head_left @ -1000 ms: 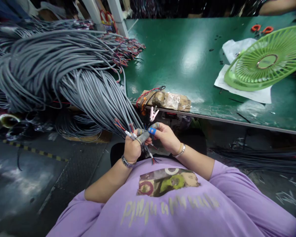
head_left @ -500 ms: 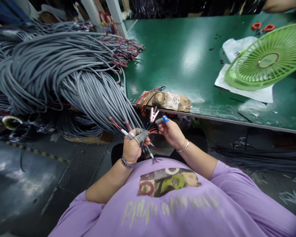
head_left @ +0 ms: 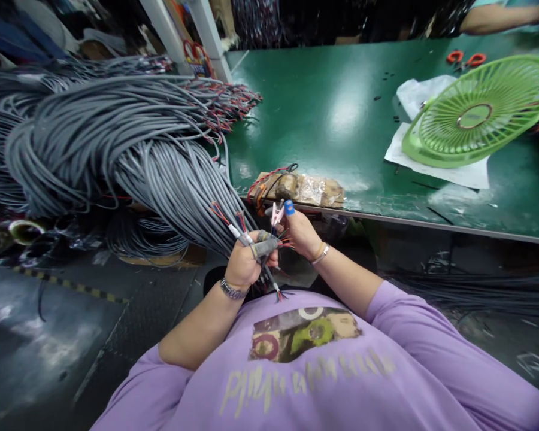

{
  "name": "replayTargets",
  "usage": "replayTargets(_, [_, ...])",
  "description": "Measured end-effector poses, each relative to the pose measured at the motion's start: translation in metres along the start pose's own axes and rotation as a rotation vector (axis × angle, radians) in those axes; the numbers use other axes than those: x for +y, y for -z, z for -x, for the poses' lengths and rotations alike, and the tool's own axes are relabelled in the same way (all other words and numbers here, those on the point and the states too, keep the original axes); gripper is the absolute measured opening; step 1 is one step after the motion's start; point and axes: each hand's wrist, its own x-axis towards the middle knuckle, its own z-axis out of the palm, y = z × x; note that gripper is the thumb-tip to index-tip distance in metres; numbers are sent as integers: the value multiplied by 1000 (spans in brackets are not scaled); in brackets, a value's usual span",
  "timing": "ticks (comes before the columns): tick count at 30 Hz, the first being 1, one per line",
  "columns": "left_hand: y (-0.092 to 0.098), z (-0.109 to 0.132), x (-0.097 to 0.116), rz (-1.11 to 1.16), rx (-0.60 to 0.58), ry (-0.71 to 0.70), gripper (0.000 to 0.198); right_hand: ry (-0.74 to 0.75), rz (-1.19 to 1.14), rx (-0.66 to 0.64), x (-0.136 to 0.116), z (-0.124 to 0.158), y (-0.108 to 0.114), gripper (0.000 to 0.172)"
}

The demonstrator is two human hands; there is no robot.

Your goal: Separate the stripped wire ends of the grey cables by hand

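Note:
My left hand, grey wrappings on its fingers, is closed around several grey cables. Their stripped ends fan out in thin coloured wires, some pointing right, others up-left past white sleeves. My right hand, blue tape around the thumb, is at the tips of the right-pointing wires with fingers curled together. What lies between those fingers is hidden. A pink clip is just left of the right thumb, by the table edge.
A big heap of grey cables lies at the left. On the green table are a taped cardboard piece, a green fan on white paper and orange-handled cutters. Another person's arm shows at the far right.
My right hand has moved left and slightly up, closer to the pink clip and the wires. My left hand still holds the cables. The whole view has shifted slightly.

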Motion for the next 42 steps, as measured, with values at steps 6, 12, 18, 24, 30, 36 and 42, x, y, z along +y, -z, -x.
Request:
replayTargets(6, [1,-5,-6,-15,31,20,29,-197,-321,-7,1,-5,-7,54])
replayTargets(12, [2,-8,-9,-30,32,12,28,-233,-383,41,0,-5,-10,50])
replayTargets(18, [1,1,-8,-22,63,-27,29,-334,-372,-47,-6,1,-3,61])
replayTargets(24, [-1,13,-9,-52,136,-105,25,-322,-344,-100,-10,6,2,49])
replayTargets(30, [-6,5,-4,-32,146,-78,27,-125,-251,-21,0,5,0,41])
replayTargets(36, [-6,0,-4,-29,121,-49,29,-156,-256,10,6,-2,-3,55])
replayTargets(42, [-5,-1,-6,-35,132,-48,30,-281,-397,39,1,-7,-10,50])
